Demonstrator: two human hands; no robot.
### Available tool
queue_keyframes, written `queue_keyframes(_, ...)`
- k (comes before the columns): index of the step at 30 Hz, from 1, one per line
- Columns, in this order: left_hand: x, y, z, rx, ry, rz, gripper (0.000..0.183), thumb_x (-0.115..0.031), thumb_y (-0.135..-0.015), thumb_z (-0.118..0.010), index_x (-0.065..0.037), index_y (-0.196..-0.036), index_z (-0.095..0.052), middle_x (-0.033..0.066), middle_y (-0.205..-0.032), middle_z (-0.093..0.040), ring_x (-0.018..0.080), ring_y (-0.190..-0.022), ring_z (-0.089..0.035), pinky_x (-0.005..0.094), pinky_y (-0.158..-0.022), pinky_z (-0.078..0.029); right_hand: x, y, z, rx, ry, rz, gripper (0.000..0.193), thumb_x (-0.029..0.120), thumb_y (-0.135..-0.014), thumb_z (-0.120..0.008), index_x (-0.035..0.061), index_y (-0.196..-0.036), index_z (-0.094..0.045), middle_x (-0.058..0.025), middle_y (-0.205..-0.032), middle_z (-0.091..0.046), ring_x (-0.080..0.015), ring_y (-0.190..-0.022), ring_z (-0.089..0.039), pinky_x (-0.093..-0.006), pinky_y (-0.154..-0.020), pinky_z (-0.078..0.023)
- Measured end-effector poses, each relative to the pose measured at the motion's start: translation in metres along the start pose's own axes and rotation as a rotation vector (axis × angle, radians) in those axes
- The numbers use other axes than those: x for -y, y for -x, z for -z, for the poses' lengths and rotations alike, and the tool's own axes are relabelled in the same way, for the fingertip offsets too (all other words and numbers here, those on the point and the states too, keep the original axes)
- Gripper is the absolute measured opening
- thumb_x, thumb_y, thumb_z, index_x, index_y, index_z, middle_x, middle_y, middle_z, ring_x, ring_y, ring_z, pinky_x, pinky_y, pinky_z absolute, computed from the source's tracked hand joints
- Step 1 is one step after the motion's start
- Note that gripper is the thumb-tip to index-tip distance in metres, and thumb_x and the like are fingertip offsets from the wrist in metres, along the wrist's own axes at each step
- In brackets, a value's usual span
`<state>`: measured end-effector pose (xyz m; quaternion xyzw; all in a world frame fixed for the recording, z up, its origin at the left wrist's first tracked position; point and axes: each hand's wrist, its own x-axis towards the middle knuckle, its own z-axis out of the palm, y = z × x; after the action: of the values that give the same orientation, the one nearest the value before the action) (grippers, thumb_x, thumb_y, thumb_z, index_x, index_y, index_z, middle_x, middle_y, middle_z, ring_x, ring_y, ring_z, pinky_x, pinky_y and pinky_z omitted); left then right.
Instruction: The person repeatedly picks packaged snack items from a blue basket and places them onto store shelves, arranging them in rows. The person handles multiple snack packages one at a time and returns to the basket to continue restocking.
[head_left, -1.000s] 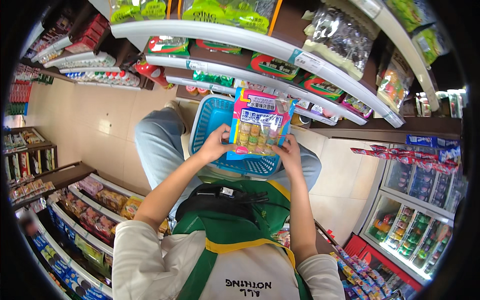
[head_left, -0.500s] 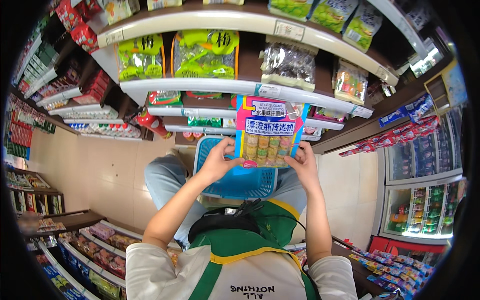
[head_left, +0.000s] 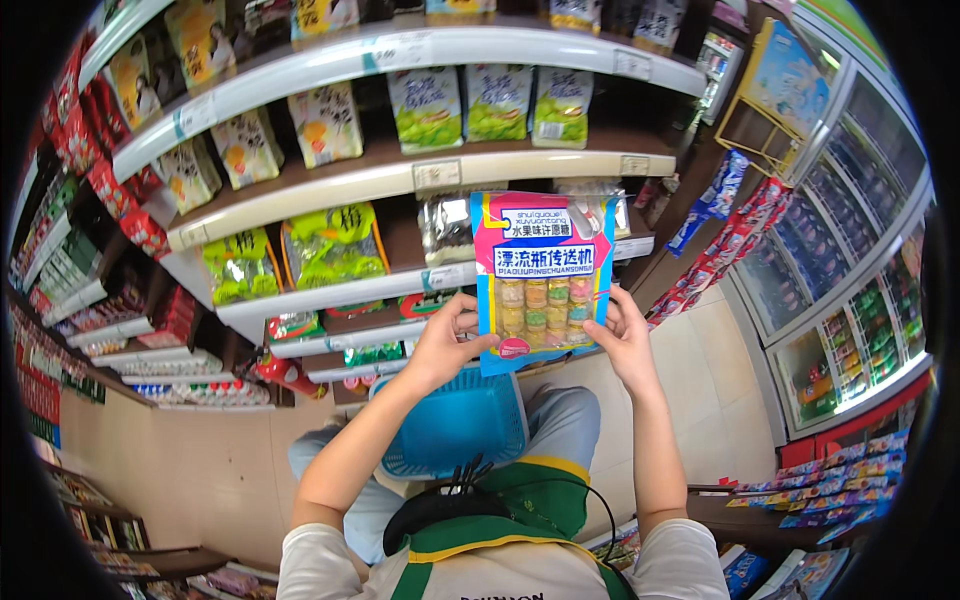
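A flat pink, blue and yellow candy packet [head_left: 545, 270] is held upright between my two hands. Through its clear window show several rows of small capped bottles with coloured sweets. My left hand [head_left: 450, 343] pinches the lower left edge, thumb in front. On the opposite edge my right hand [head_left: 622, 340] grips low down, its thumb also on the front and the other fingers partly hidden behind. Below the packet, a blue plastic basket [head_left: 450, 420] stands between my knees.
Ahead rise shelves with green plum packets [head_left: 335, 245], green pouches [head_left: 497, 103] and white-and-orange pouches [head_left: 327, 125]. Red packets [head_left: 715, 245] hang in strips at the right, before a glass-door fridge [head_left: 850, 370]. A red fire extinguisher [head_left: 288, 373] stands low at the left.
My view has tilted up and turned right, so higher shelves show and the shelf goods sit further left. Both hands keep hold of the packet, now slightly lower and tilted in the picture.
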<state>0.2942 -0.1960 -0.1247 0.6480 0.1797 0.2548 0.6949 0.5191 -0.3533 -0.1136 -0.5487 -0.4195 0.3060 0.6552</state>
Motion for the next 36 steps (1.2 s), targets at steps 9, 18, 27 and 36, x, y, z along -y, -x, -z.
queue_keyframes(9, -0.042, -0.078, -0.039, 0.068, 0.053, -0.077, 0.036, 0.007, -0.087, -0.066, 0.000, -0.116, -0.046, 0.0168, -0.107, -0.070, 0.0168, -0.098, -0.066, 0.0305, -0.083, -0.054, 0.038, -0.031, 0.046, -0.217, 0.002, 0.138, 0.049, -0.005, -0.088, -0.064, -0.0026, -0.129, -0.037, -0.0147, -0.114, -0.062, -0.0163, -0.104, -0.061, -0.0289, -0.090, -0.051)
queue_keyframes(18, -0.079, -0.157, -0.069, -0.006, -0.009, -0.036, 0.038, 0.001, -0.085, -0.068, -0.001, -0.119, -0.050, 0.0129, -0.104, -0.071, 0.0151, -0.089, -0.067, 0.0260, -0.072, -0.052, 0.080, -0.073, 0.089, -0.153, 0.382, 0.177, 0.097, 0.011, -0.069, -0.084, -0.0063, -0.146, -0.027, -0.0192, -0.132, -0.051, -0.0273, -0.119, -0.054, -0.0346, -0.103, -0.043)
queue_keyframes(27, -0.073, -0.220, -0.085, -0.042, -0.128, -0.190, 0.043, 0.006, -0.083, -0.067, 0.003, -0.121, -0.049, 0.0159, -0.100, -0.071, 0.0166, -0.086, -0.068, 0.0293, -0.073, -0.054, 0.095, -0.113, 0.112, -0.128, 0.905, 0.201, 0.108, 0.016, -0.057, -0.087, -0.0003, -0.147, -0.029, -0.0218, -0.136, -0.041, -0.0366, -0.129, -0.044, -0.0388, -0.109, -0.037)
queue_keyframes(36, -0.099, -0.248, -0.097, -0.117, -0.660, -0.393, 0.075, -0.004, -0.075, -0.072, 0.012, -0.138, -0.036, 0.0229, -0.111, -0.066, 0.0257, -0.099, -0.066, 0.0335, -0.087, -0.052, 0.088, -0.162, 0.121, -0.226, 0.901, 0.234, 0.099, 0.017, -0.060, -0.086, -0.0016, -0.144, -0.037, -0.0223, -0.133, -0.045, -0.0362, -0.126, -0.048, -0.0377, -0.106, -0.040)
